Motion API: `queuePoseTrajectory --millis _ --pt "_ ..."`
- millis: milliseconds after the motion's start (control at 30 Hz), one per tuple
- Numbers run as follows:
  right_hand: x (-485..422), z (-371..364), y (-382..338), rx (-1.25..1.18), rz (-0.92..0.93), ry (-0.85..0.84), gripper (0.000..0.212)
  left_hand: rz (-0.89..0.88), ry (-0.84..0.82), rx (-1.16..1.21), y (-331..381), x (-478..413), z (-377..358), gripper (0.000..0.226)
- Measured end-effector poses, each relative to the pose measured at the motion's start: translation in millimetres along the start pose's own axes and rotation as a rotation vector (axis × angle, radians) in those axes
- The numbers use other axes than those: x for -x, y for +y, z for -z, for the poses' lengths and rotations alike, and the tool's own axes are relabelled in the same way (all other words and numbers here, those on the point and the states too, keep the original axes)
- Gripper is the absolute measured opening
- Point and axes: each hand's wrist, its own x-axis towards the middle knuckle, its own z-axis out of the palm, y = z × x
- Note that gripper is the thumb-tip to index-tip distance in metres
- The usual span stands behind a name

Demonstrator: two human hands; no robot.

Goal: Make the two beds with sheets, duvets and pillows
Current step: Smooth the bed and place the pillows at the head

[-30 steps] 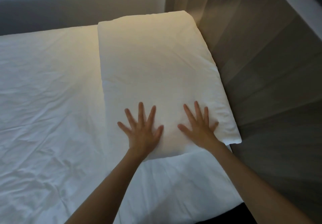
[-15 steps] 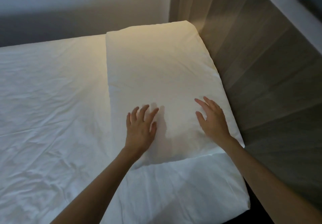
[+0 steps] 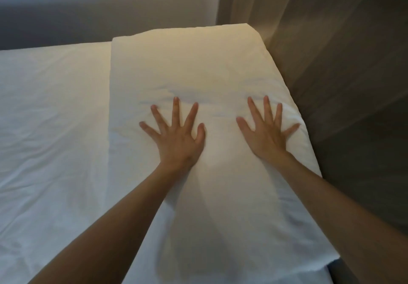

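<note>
Pillow (image 3: 187, 74) lies directly under both hands, white and long, and its cover is lightly creased just ahead of the fingertips. The left hand (image 3: 178, 139) rests palm down on the pillow's middle, with its fingers straight and fanned wide and the thumb angled toward the other hand. It holds nothing. The right hand (image 3: 266, 136) lies the same way a little apart from it, flat and splayed and gripping nothing. Its little finger reaches toward the pillow's rounded outer edge.

Beyond the fingertips the pillow runs on to its far end, where warm light falls on it. Behind the wrists it passes back under both forearms toward the person. Where its near end stops is hard to tell, since white cloth meets white cloth there.

Out past the left hand's little finger the pillow's long straight edge drops to the sheet (image 3: 50, 133), which is white, wrinkled and spread over the rest of the bed. Just outside the right hand, beside the pillow's other long edge, stands the wooden headboard panel (image 3: 344, 89), and the pillow lies along it. Far ahead of both hands a pale wall (image 3: 92, 7) stands behind the bed in dim light.
</note>
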Motion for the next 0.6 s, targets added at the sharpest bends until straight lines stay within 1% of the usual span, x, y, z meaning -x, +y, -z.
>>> queuePoseTrajectory --millis 133,267,433,600 --pt "-49 -4 5 0.060 -0.025 0.006 0.071 0.025 0.036 -0.009 2 -28 -16 0.058" --pt "-62 -10 7 0.046 -0.026 -0.026 0.074 0.036 0.043 -0.008 0 -34 -25 0.059" --pt "-39 -6 9 0.044 -0.053 -0.048 0.079 0.035 -0.030 0.012 0 -18 -16 0.066" --pt "26 -12 17 0.004 -0.072 -0.033 0.079 -0.045 -0.103 0.002 -6 33 -3 0.074"
